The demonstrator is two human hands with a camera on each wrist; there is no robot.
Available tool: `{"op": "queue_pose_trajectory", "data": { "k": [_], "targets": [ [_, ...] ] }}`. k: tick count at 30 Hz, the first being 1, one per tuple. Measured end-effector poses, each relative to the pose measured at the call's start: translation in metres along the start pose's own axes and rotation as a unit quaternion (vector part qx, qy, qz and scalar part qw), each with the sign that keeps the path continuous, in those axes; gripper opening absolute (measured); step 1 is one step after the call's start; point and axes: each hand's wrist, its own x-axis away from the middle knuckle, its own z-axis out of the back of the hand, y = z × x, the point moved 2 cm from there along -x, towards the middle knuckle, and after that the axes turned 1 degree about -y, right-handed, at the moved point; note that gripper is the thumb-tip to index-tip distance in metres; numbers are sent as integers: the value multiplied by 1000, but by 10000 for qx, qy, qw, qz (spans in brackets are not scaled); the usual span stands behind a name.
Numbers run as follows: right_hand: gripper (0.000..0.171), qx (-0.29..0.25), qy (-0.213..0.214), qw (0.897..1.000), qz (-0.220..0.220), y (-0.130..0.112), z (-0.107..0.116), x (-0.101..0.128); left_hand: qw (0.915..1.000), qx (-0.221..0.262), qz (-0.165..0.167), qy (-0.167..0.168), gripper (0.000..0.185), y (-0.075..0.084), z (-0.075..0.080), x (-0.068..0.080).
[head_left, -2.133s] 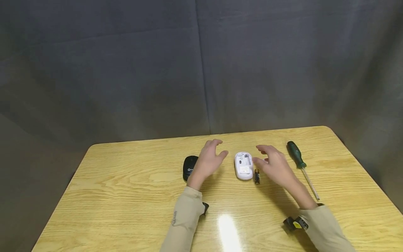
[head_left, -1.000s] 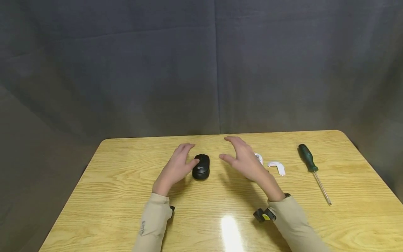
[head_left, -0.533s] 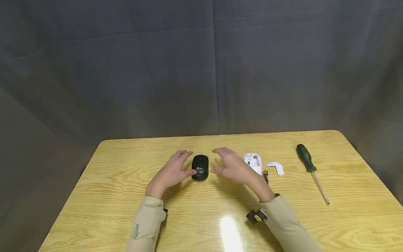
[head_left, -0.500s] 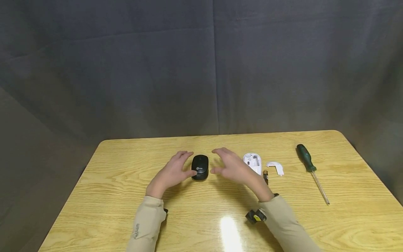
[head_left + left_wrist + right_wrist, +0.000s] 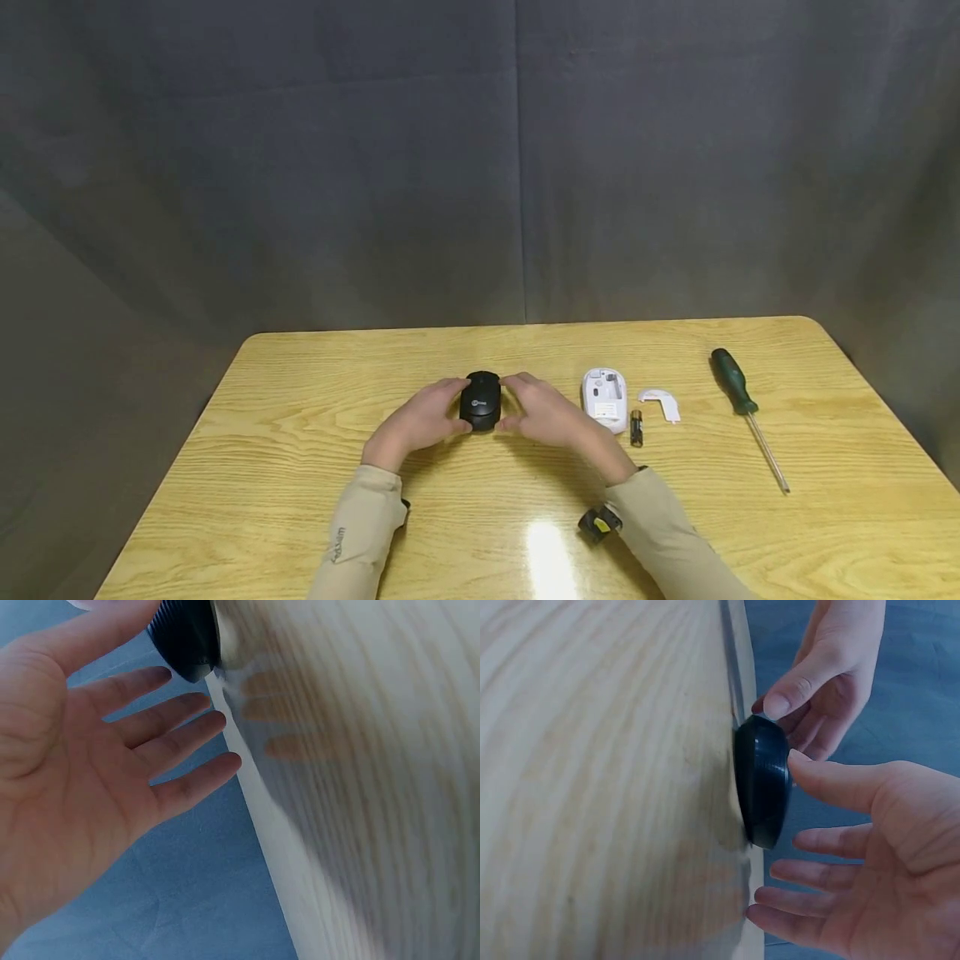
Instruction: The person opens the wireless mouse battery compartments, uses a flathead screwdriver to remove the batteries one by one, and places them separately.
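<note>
A black computer mouse (image 5: pixel 480 400) lies top up on the wooden table, between both hands. At its left side is my left hand (image 5: pixel 422 417), with the index fingertip and thumb tip right at its edge. My right hand (image 5: pixel 551 415) mirrors this on the right side. In the right wrist view, the right thumb (image 5: pixel 840 784) meets the side of the black mouse (image 5: pixel 765 780), while the other fingers stay extended. The left wrist view shows the left fingers (image 5: pixel 176 742) spread and fairly straight, the thumb reaching the mouse's edge.
Right of the hands, a white mouse (image 5: pixel 604 402) lies upside down with its battery bay uncovered. Beside it are a battery (image 5: pixel 636 428) and a curved white battery cover (image 5: pixel 660 403). A green-handled screwdriver (image 5: pixel 731 383) lies farther right. A dark curtain (image 5: pixel 375 167) hangs behind the table.
Both hands have moved left from around the white mouse to the black mouse, then closed in on its sides. The white mouse, battery and cover have come into fuller view.
</note>
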Motion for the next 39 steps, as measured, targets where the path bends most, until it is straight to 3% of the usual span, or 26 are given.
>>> {"op": "queue_pose_trajectory", "data": {
  "k": [5,11,22,39],
  "targets": [
    [68,-45,-122,9998,-149,3,-4,-1,9998,76,-201,-16,69,0,-4,-3],
    [69,-35,-131,9999,-97,3,-7,-3,9999,51,-56,-93,74,-1,-6,-4],
    [67,178,-58,9998,97,4,-13,-5,10000,20,-74,-63,75,-1,-5,-4],
    [62,-58,80,9995,302,7,-11,-7,10000,30,-54,48,74,-1,-5,-4]
  ]
}}
